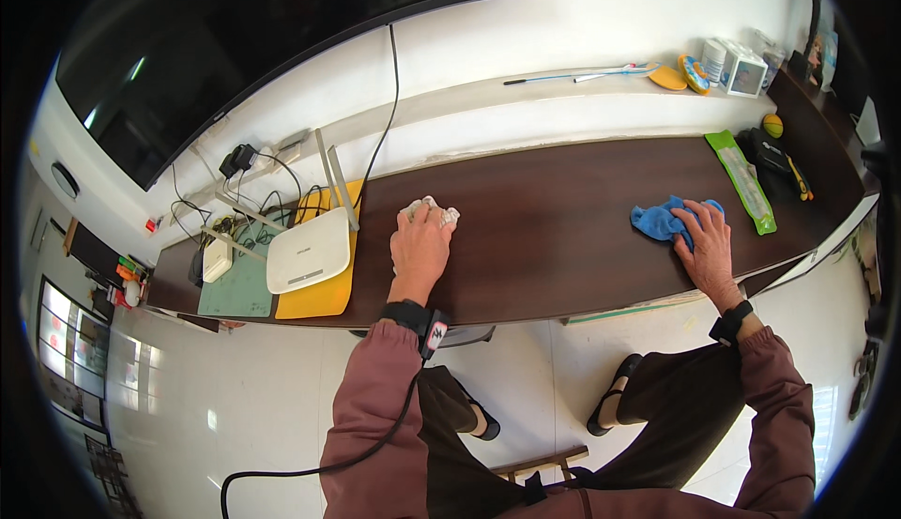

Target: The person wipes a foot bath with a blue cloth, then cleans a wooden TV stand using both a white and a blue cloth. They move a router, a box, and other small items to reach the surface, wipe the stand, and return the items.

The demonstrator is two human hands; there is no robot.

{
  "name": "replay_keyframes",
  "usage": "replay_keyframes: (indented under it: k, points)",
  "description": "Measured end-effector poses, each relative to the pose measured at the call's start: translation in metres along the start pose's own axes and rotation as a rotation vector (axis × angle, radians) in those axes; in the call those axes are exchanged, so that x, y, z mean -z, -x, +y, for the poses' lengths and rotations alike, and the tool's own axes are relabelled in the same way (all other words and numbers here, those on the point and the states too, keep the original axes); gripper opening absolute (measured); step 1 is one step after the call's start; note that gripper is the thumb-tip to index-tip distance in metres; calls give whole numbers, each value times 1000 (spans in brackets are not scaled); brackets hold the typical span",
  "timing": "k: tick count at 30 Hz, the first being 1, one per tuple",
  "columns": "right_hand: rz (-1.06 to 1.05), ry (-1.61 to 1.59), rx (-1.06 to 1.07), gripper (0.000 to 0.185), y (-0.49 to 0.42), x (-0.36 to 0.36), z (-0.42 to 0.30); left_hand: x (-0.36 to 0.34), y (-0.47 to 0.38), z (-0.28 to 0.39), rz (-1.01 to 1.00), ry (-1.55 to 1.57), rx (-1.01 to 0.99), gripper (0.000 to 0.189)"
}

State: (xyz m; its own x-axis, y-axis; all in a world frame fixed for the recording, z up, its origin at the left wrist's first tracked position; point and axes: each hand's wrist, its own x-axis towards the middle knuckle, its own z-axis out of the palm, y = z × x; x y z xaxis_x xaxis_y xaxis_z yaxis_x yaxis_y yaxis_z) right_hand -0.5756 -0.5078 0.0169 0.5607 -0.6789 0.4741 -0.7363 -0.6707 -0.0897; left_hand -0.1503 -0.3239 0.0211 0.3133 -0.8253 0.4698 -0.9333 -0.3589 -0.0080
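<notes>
My left hand (pixel 421 248) presses a crumpled whitish cloth or tissue (pixel 428 204) onto the dark wooden tabletop (pixel 535 223), just right of the white router. Over on the right, my right hand (pixel 706 248) grips a bunched blue cloth (pixel 658 222) that lies against the same surface. Part of each cloth is hidden under the fingers. A green-edged plastic packet (pixel 741 181) lies a little beyond my right hand. The white router (pixel 310 248), with its antennas raised, rests partly on a yellow folder or envelope (pixel 345 294).
Left of the router are a green mat (pixel 236 290), a small white box-like device (pixel 218 260) and tangled black cables. A black case (pixel 766 149) and a small ball (pixel 772 125) sit at the far right. A wall ledge (pixel 598 86) holds small items below a large TV (pixel 295 33).
</notes>
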Motion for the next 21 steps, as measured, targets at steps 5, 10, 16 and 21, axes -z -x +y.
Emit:
replay_keyframes:
  k: [5, 10, 16, 21]
  points:
    - [-12, 14, -14, 42, -2, -1, 1, 24, 36, 22, -35, 162, -155, 29]
    - [-3, 9, -13, 42, -1, -1, 0, 44, 79, 47, -81, 215, -233, 37]
    - [-9, 13, -19, 43, 0, -1, 1, 4, 3, 19, 7, 83, 26, 31]
    - [-28, 24, -31, 45, -1, -2, 0, 11, 48, 78, 41, 74, 18, 41]
